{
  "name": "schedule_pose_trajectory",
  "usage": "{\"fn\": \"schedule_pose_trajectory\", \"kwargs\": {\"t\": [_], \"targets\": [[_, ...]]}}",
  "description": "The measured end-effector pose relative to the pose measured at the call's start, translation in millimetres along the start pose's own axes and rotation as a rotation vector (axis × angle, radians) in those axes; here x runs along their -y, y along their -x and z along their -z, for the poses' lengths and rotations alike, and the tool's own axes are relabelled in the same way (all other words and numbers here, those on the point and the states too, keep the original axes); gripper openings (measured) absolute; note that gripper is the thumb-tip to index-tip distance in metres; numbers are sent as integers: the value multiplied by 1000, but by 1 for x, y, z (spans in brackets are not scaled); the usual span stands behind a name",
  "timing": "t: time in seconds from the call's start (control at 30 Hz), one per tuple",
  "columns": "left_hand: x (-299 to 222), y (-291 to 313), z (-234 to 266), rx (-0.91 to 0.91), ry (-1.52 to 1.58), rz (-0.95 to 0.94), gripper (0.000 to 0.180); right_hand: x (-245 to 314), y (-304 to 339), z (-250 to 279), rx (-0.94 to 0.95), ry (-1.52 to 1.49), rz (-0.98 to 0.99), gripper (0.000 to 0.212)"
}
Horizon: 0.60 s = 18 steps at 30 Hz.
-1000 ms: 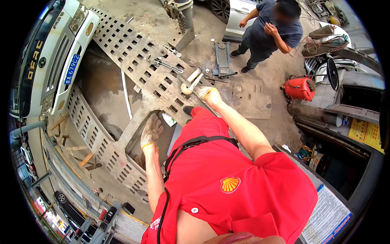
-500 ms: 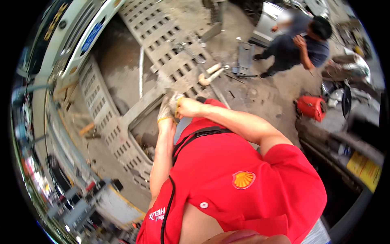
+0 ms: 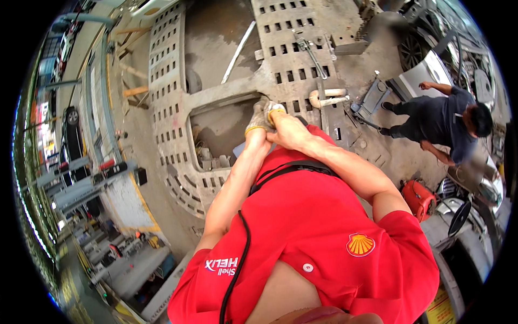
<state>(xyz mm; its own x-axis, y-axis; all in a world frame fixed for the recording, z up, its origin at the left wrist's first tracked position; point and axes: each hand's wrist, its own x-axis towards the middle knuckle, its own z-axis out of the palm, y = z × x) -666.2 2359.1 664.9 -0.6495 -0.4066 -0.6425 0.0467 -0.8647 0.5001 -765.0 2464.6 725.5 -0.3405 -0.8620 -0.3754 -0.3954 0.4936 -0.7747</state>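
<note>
In front of my waist, my two hands are pressed together. A pale knitted work glove with a yellow cuff covers my left hand (image 3: 257, 117), which points away from me. My right hand (image 3: 286, 128) is bare over its back and wrist, and its thumb reaches toward the left cuff. Around its fingers sits a second work glove (image 3: 276, 109), also with a yellow cuff, with the left hand's fingers against it. The right fingers are hidden inside or behind this glove.
Beyond my hands lies a slotted grey metal platform (image 3: 167, 81) with large openings. On its right are a metal tool (image 3: 310, 54) and a bent cream pipe (image 3: 326, 98). At right, a person (image 3: 442, 121) stands near a floor jack (image 3: 372, 100) and a red container (image 3: 418, 198).
The view has swung left, so platform and person appear shifted. My hands stay together, and the right thumb now lies by the left cuff. The person has lowered a raised hand.
</note>
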Motion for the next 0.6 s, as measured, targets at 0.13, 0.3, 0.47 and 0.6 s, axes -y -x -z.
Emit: {"fn": "schedule_pose_trajectory", "kwargs": {"t": [0.13, 0.3, 0.47, 0.6], "targets": [[1, 11, 0, -111, 8, 5, 35, -6, -14, -15, -111, 71, 17, 34], [8, 17, 16, -202, -121, -17, 29, -24, -38, -17, -78, 100, -14, 27], [1, 69, 0, -76, -135, 28, 47, -77, -61, -34, -218, 121, -40, 27], [-27, 85, 13, 90, -350, 58, 47, -137, -74, 0, -254, 125, -253, 33]]}}
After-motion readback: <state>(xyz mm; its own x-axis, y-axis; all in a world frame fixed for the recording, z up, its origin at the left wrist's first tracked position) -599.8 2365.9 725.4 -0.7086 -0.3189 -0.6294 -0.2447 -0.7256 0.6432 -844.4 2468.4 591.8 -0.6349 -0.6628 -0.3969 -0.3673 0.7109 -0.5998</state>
